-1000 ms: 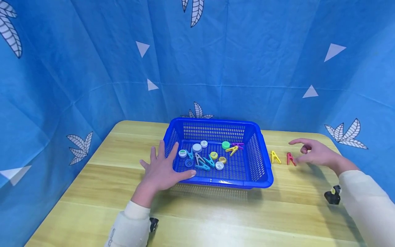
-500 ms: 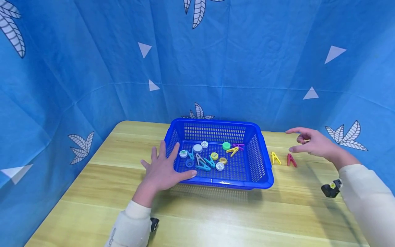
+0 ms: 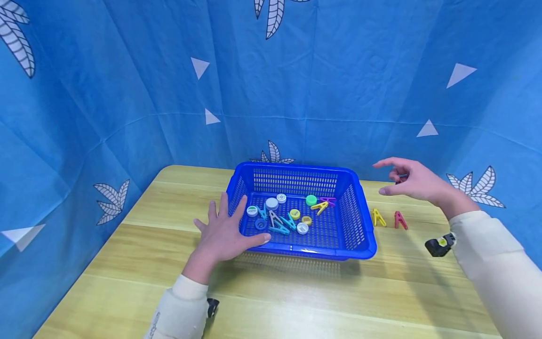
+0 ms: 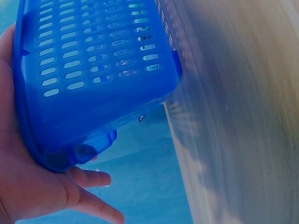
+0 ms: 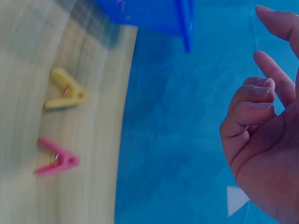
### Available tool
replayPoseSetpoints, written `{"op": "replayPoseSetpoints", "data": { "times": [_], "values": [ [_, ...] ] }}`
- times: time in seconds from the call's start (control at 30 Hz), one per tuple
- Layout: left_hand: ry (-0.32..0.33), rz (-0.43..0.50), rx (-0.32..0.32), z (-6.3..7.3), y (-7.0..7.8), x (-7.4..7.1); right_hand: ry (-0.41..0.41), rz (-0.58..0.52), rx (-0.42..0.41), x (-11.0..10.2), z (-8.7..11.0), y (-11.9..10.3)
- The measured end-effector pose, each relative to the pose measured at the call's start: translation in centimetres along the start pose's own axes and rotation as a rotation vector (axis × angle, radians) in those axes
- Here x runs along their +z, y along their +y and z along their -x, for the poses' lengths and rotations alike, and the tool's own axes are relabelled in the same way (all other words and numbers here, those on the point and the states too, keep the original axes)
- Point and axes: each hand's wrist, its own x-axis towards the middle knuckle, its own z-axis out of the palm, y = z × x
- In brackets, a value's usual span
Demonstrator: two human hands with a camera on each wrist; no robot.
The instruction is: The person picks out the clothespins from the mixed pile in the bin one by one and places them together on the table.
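Behind everything I note a creased blue cloth backdrop (image 3: pixel 338 84) printed with white leaves and pale triangles. Before it, the light wooden table (image 3: pixel 275 292), smooth, grain running left to right, corners rounded. On the table, the deep-blue rectangular plastic basket (image 3: pixel 322 252), slotted walls and glossy rim; long axis left to right in front of me, right end slightly nearer. My left hand (image 3: pixel 222 235) is spread, fingers straight, touching the rim at the left near corner. My right hand (image 3: pixel 419 181) is in the air beyond the basket's right end, index finger and thumb extended and apart, other fingers curled in; grip is free. Just right of the basket, side by side on the wood: a yellow A-shaped clip (image 3: pixel 379 217) and a pinkish-red A-shaped clip (image 3: pixel 399 218), joined ends toward the far edge, legs spreading toward me, metal glinting between them. Inside the basket, a second yellow clip (image 3: pixel 322 206) lies diagonally, joined end far right; left of it, teal clips (image 3: pixel 279 230) lie at mixed angles among small round caps (image 3: pixel 272 204).
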Motion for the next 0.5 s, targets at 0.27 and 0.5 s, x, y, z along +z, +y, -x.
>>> {"op": "replayPoseSetpoints", "data": {
  "times": [0.27, 0.5],
  "values": [
    [0.000, -0.005, 0.006, -0.1, 0.0, 0.0, -0.020, -0.026, -0.073, 1.4, -1.1, -3.0],
    [0.004, -0.006, 0.009, 0.0, -0.1, 0.0, -0.059, -0.043, -0.118, 2.5, -2.3, -4.9]
  ]
}}
